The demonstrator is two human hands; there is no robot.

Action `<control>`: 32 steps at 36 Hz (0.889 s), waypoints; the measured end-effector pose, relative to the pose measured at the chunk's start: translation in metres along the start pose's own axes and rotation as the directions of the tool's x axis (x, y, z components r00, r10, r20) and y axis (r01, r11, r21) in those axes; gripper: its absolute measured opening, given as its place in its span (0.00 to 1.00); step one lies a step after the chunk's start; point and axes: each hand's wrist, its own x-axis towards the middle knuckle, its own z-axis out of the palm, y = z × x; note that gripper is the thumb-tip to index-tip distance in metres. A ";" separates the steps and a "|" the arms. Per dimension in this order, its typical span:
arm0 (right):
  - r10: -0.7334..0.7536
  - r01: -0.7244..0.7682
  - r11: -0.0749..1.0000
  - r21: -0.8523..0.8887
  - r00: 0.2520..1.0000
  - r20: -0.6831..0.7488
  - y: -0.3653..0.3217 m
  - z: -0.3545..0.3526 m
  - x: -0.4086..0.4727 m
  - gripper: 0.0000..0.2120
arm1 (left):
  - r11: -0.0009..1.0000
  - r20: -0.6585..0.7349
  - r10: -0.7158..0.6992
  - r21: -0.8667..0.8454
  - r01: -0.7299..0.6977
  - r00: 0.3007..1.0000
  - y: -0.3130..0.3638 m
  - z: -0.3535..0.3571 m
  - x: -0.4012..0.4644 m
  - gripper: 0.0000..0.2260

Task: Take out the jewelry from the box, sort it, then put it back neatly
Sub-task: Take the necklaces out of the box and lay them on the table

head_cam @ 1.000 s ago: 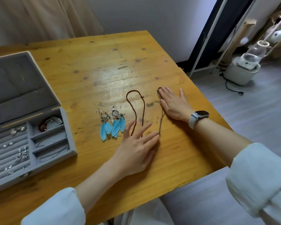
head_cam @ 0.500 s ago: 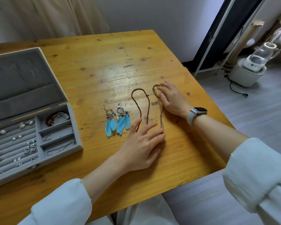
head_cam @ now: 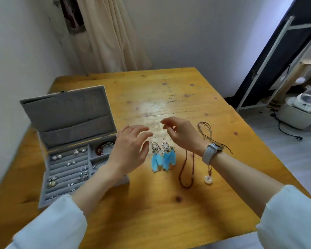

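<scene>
Jewelry lies in two places: some in the open grey velvet-lined jewelry box (head_cam: pixel 68 141), some out on the scuffed yellow wooden table (head_cam: pixel 169 97) to the right of that box. Just right of the box lie two blue feather earrings with silver hoops (head_cam: pixel 162 157), side by side. Further right is one dark red beaded necklace (head_cam: pixel 186 170), and beyond it one thin brown cord necklace with a pale round ring pendant (head_cam: pixel 208 179). Inside the box, the ring-roll rows hold several small silver pieces, too small to count surely; a red beaded bracelet (head_cam: pixel 101 150) sits in the top compartment beside them. The left hand (head_cam: pixel 131 151) hovers over the box's right edge, fingers spread and relaxed, holding nothing. The right hand (head_cam: pixel 181 133), grey-banded watch (head_cam: pixel 211 152) at the wrist, hangs above the earrings, fingers loosely curled and empty. No writing is legible anywhere.
</scene>
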 end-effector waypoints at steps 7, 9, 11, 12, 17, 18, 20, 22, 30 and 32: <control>-0.053 0.057 0.996 0.076 0.997 -0.052 -0.064 0.046 0.050 0.11 | 0.964 -0.235 -0.178 0.154 0.217 0.955 -0.091 -0.062 0.000 0.15; -0.056 0.060 0.995 0.083 0.997 -0.051 -0.081 0.060 0.064 0.11 | 0.935 -0.305 -0.216 0.210 0.287 0.927 -0.115 -0.076 -0.002 0.16; -0.061 0.065 0.994 0.087 0.997 -0.048 -0.099 0.074 0.076 0.10 | 0.889 -0.348 -0.248 0.288 0.355 0.904 -0.137 -0.086 -0.003 0.19; -0.063 0.067 0.994 0.083 0.997 -0.053 -0.107 0.082 0.082 0.10 | 0.866 -0.355 -0.265 0.321 0.383 0.896 -0.147 -0.089 -0.003 0.20; -0.013 0.011 1.000 -0.020 0.994 -0.104 -0.135 0.117 0.105 0.11 | 0.821 -0.286 -0.374 0.340 0.458 0.882 -0.178 -0.088 -0.007 0.22; -0.003 -0.004 0.998 -0.058 0.993 -0.120 -0.138 0.122 0.109 0.11 | 0.823 -0.277 -0.378 0.337 0.457 0.884 -0.181 -0.087 -0.009 0.23; 0.021 -0.046 0.987 -0.153 0.987 -0.161 -0.141 0.129 0.114 0.12 | 0.829 -0.291 -0.349 0.348 0.438 0.891 -0.182 -0.083 -0.011 0.25; 0.038 -0.085 0.964 -0.251 0.982 -0.186 -0.145 0.136 0.118 0.12 | 0.831 -0.325 -0.314 0.360 0.424 0.892 -0.185 -0.080 -0.013 0.26; 0.039 -0.132 0.914 -0.383 0.970 -0.241 -0.148 0.150 0.123 0.12 | 0.843 -0.390 -0.299 0.319 0.433 0.871 -0.186 -0.071 -0.012 0.24; 0.032 -0.129 0.914 -0.386 0.969 -0.247 -0.149 0.151 0.125 0.11 | 0.844 -0.386 -0.303 0.315 0.434 0.871 -0.186 -0.070 -0.011 0.25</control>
